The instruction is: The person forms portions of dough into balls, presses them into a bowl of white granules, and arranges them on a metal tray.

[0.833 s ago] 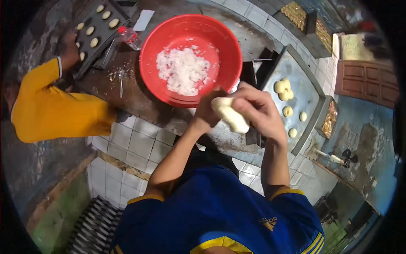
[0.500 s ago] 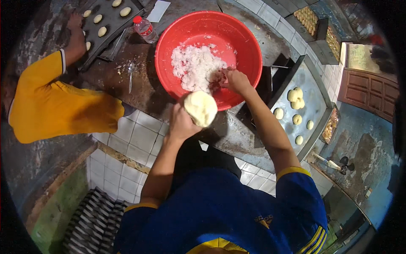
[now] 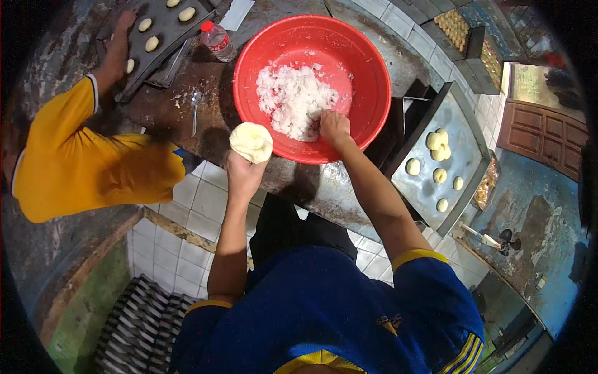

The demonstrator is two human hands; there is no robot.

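My left hand [image 3: 244,173] is closed round the base of a piece of pale dough [image 3: 251,142], held up by the near left rim of the red basin [image 3: 372,118]. The dough's top looks creased and uneven. Inside the basin, my right hand [image 3: 335,126] has its fingers curled at the right edge of a heap of white shreds [image 3: 289,100], which look like grated coconut. Its fingertips are partly hidden against the heap.
At the right, a metal tray [image 3: 414,185] holds several dough pieces. A co-worker in a yellow shirt [image 3: 99,168] reaches over a dark tray [image 3: 165,56] of dough balls at the left. A red-capped bottle [image 3: 218,42] and a spoon [image 3: 195,114] lie between.
My left hand has moved left with the dough, away from my right hand. My right hand has shifted slightly left and is more curled against the shreds. The co-worker's hand has moved farther over the tray.
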